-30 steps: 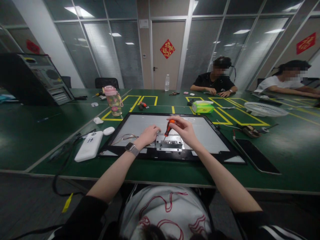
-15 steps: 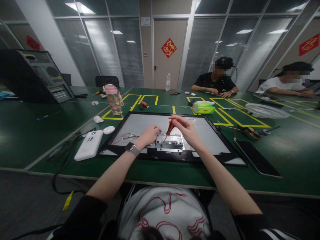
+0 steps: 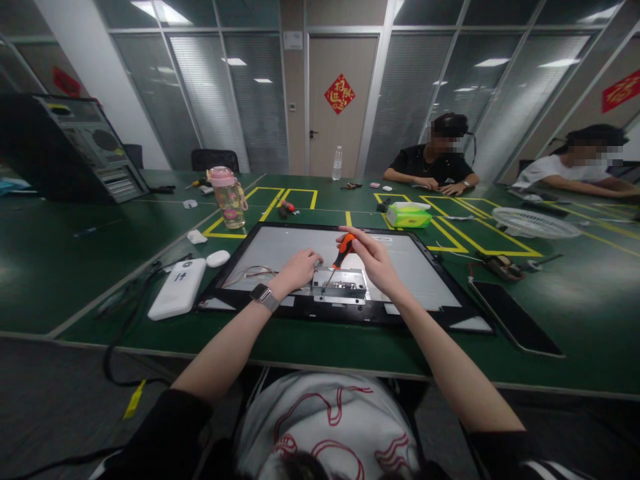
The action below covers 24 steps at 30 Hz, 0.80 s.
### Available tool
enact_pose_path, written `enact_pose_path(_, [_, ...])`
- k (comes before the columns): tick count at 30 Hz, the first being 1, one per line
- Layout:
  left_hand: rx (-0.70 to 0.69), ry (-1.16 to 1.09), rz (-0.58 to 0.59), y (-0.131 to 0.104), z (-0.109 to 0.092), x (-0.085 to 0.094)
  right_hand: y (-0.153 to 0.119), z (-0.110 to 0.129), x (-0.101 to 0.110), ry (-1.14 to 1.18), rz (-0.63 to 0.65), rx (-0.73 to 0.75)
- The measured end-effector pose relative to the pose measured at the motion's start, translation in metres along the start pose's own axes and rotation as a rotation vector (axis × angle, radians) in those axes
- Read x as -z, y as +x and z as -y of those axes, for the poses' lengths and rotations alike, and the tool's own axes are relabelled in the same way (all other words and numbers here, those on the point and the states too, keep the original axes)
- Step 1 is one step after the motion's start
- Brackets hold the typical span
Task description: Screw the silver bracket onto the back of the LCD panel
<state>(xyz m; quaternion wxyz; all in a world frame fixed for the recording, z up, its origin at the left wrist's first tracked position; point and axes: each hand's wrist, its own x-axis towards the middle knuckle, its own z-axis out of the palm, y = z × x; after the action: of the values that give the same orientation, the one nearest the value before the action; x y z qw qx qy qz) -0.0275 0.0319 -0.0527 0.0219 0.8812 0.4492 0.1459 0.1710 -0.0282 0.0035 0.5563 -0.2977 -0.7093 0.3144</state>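
A flat display panel (image 3: 280,248) with a black frame lies on the table in front of me. Near its front edge sits a silver metal bracket (image 3: 345,285). My right hand (image 3: 374,259) has its fingers closed on the handle of an orange and black screwdriver (image 3: 344,251). The screwdriver leans, its shaft running down to the left part of the bracket; a screw at the tip is too small to make out. My left hand (image 3: 299,269), with a watch at the wrist, curls its fingers on the bracket's left end. Thin wires (image 3: 255,272) lie left of it.
A white power bank (image 3: 177,290) and a pink-lidded bottle (image 3: 228,199) stand left of the panel. To the right lies a black flat slab (image 3: 517,319). Behind are a green packet (image 3: 409,215) and a racket-like white object (image 3: 535,222). Two people sit across the table.
The screwdriver handle has turned in my right hand, showing more orange, and the fingers have shifted slightly. My left hand stays at the bracket.
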Motion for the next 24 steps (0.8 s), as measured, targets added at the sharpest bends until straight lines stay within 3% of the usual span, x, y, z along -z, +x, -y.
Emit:
enact_pose_path(4, [0.009,0.007,-0.001,0.000,-0.002,0.000,-0.001,0.001,0.000,-0.038,0.045,0.010])
enact_pose_path(11, [-0.011,0.025,-0.004,0.001,0.002,-0.002,0.000,-0.005,0.000,-0.071,-0.014,0.013])
enact_pose_path(18, [-0.025,0.041,0.004,-0.001,0.001,0.001,-0.002,0.003,-0.001,-0.082,0.011,0.028])
enact_pose_path(24, [-0.006,0.039,0.012,-0.001,-0.003,0.003,-0.003,0.001,-0.005,0.061,0.001,-0.007])
